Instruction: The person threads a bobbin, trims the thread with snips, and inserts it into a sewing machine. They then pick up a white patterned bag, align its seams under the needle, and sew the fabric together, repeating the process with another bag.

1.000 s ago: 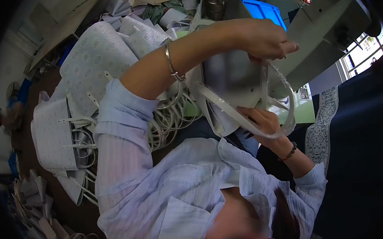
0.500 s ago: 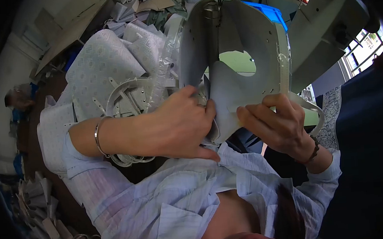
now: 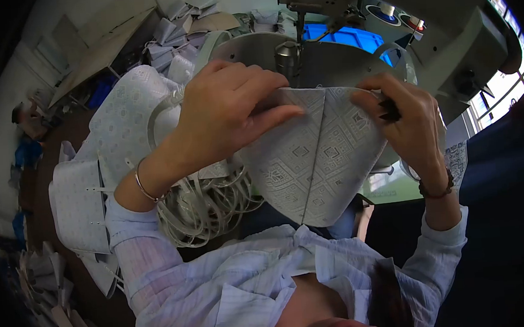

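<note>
Both my hands hold a white, diamond-patterned bag piece (image 3: 316, 159) with a seam down its middle, patterned side toward me. My left hand (image 3: 222, 114), with a silver bangle on the wrist, grips its upper left edge, fingers spread over the top. My right hand (image 3: 408, 123), with a bead bracelet on the wrist, pinches the upper right edge. The piece's top edge lies against the post and presser foot (image 3: 285, 55) of a grey sewing machine (image 3: 453, 34).
A heap of similar patterned pieces (image 3: 122, 115) and a tangle of white straps (image 3: 210, 203) lie at the left. A blue bin (image 3: 350, 36) stands behind the machine. Scraps litter the floor at lower left (image 3: 46, 288). Another person (image 3: 24, 113) is far off at the left.
The piece has been turned from its plain grey inner side to its patterned outer side. Both hands have shifted up to its top edge by the machine's post.
</note>
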Demonstrator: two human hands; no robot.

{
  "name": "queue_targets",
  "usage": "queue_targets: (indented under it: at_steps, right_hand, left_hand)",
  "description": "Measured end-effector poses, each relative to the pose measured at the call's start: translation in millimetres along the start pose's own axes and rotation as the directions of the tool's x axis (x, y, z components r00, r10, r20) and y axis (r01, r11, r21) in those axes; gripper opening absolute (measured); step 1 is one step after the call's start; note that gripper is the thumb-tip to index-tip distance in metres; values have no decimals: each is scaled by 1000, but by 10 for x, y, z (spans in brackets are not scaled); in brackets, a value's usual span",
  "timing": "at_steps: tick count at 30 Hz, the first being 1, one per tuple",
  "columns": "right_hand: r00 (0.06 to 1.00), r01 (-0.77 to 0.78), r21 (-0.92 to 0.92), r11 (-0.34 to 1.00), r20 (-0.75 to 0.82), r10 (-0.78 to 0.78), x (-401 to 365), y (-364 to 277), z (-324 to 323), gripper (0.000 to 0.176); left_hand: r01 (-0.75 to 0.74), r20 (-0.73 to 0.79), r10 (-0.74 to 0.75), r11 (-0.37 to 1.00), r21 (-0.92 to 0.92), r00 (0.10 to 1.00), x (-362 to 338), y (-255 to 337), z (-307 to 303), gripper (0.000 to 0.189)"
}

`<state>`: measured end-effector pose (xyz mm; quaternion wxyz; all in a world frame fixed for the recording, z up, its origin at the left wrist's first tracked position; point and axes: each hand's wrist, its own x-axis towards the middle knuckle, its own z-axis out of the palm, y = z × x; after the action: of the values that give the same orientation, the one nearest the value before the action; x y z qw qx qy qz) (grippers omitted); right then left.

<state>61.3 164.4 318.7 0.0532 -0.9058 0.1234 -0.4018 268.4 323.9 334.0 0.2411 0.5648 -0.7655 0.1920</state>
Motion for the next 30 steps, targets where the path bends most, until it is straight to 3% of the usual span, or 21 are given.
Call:
queue_targets:
  at_steps: [2,3,5,6,8,9,11,15,19,21,30]
  right_hand:
    - [995,-66,65,996,73,61,147,91,106,16]
    - [979,-147,126,981,162,126,204,143,171,19]
    - [969,-184,174,967,195,149,291,268,314,18]
    - [959,-219,218,951,230,168,348,327,378,17]
    - [948,-241,271,932,273,166,390,447,538,17]
    - [938,-264,321,909,307,164,421,502,594,18]
    - [909,-323,300,897,361,207,526,570,592,21]
    - [869,-370,183,911,416,269,642,670,592,32]
    - [889,-334,154,930,378,257,643,705,638,28]
    - [830,-459,201,866,444,337,656,623,574,36]
    - [865,-385,147,911,401,301,639,712,649,33]
  left_hand:
    - [28,-270,26,980,195,963,62,-90,60,31]
    - [27,-271,30,979,201,962,81,-154,84,31]
    - [91,-129,-65,973,213,990,94,-269,158,27]
    - [96,-132,-69,972,213,989,120,-364,212,27]
    - [123,-166,-126,992,-28,978,197,-566,353,18]
    - [126,-166,-129,992,-28,978,240,-615,370,18]
    - [293,-17,-305,929,-227,952,332,-687,374,15]
    - [340,40,-342,902,-267,939,430,-930,492,19]
    - [369,175,-335,903,-221,926,521,-974,403,18]
    - [397,208,-354,890,-222,912,494,-948,399,18]
    - [442,244,-392,873,-207,887,537,-964,394,19]
